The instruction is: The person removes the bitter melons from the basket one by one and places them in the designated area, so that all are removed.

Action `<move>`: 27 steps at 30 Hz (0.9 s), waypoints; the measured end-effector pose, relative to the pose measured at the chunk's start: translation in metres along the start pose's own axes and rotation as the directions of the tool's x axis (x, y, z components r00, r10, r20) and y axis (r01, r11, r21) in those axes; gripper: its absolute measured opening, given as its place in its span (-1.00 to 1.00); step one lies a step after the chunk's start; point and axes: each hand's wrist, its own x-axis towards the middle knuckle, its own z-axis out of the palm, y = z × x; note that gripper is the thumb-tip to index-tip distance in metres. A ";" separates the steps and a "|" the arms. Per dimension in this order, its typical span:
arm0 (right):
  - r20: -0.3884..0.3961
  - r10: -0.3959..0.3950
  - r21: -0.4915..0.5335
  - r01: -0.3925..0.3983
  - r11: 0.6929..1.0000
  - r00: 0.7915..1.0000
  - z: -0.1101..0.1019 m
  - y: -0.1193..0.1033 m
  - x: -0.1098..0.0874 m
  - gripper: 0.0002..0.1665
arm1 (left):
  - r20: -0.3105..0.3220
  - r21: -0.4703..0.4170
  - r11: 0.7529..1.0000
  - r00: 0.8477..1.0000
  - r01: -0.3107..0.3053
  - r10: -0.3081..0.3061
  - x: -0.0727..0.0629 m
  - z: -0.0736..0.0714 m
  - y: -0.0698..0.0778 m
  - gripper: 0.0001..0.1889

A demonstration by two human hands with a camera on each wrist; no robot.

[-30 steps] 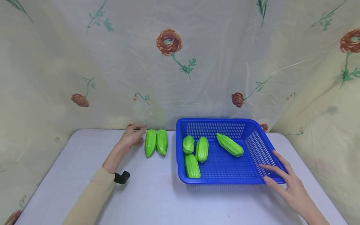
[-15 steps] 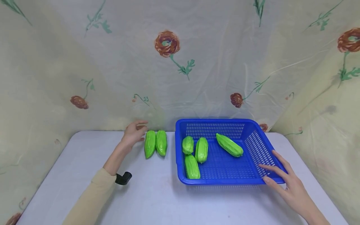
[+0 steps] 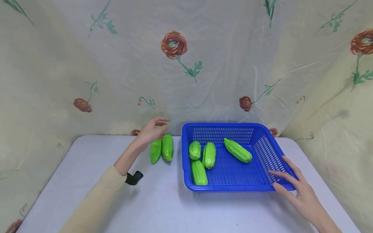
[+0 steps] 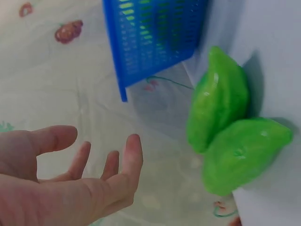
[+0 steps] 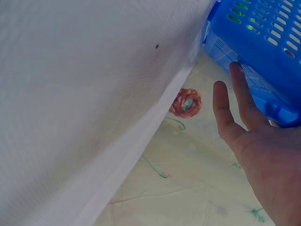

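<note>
Two green ridged gourds, the left one (image 3: 155, 152) and the right one (image 3: 167, 149), lie side by side on the table. My left hand (image 3: 150, 133) hovers over their far ends with loosely bent fingers and holds nothing; in the left wrist view a gap shows between that hand (image 4: 89, 183) and the gourds (image 4: 218, 101). A blue plastic basket (image 3: 227, 187) stands to their right. Inside it, several similar gourds lie, mostly at its left side, with one (image 3: 237, 149) apart near the back. My right hand (image 3: 303, 195) rests at the basket's front right corner, fingers spread.
The white table (image 3: 140, 207) meets a flowered cloth (image 3: 215, 81) hung behind it and along both sides. A black strap mount (image 3: 134, 178) sits at my left wrist. In the right wrist view, the table's edge drops close to the basket (image 5: 268, 61).
My left hand has risen and moved right, from beside the two gourds to above their far ends. The right hand, basket and gourds stay in place.
</note>
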 end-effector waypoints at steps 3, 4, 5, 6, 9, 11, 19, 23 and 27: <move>0.001 0.002 0.006 -0.002 1.000 1.000 0.000 0.000 0.000 -0.56 | 0.033 0.007 1.000 0.999 -0.009 0.009 0.000 0.005 0.010 -0.52; -0.001 0.002 0.010 -0.002 1.000 1.000 0.000 0.000 0.000 -0.56 | 0.042 0.011 1.000 0.999 -0.009 0.009 0.001 0.007 0.013 -0.53; 0.000 0.002 0.012 -0.002 1.000 1.000 0.000 0.000 0.000 -0.56 | 0.048 0.019 1.000 0.999 -0.010 0.009 0.001 0.009 0.016 -0.53; 0.000 0.002 0.013 -0.002 1.000 1.000 0.000 0.000 0.000 -0.56 | 0.052 0.023 1.000 0.999 -0.011 0.010 0.002 0.011 0.020 -0.54; -0.009 -0.009 0.015 0.009 1.000 1.000 0.001 0.000 0.000 -0.57 | 0.070 0.045 0.999 0.998 -0.009 0.006 0.003 0.018 0.029 -0.55; -0.015 -0.017 0.019 0.017 1.000 1.000 0.001 0.001 -0.001 -0.57 | 0.081 0.056 0.998 0.997 -0.014 0.009 0.004 0.024 0.035 -0.56; -0.022 -0.024 0.014 0.024 1.000 0.999 0.000 0.000 -0.001 -0.58 | 0.155 0.034 0.999 0.988 -0.018 0.013 0.008 0.046 0.053 -0.55; -0.017 -0.019 0.014 0.019 1.000 1.000 0.000 0.000 -0.001 -0.57 | 0.191 0.053 0.998 0.981 -0.030 0.020 0.009 0.060 0.061 -0.55; -0.010 -0.008 0.015 0.008 1.000 1.000 0.000 0.000 -0.001 -0.57 | 0.212 0.056 0.998 0.977 -0.015 0.002 0.012 0.072 0.067 -0.57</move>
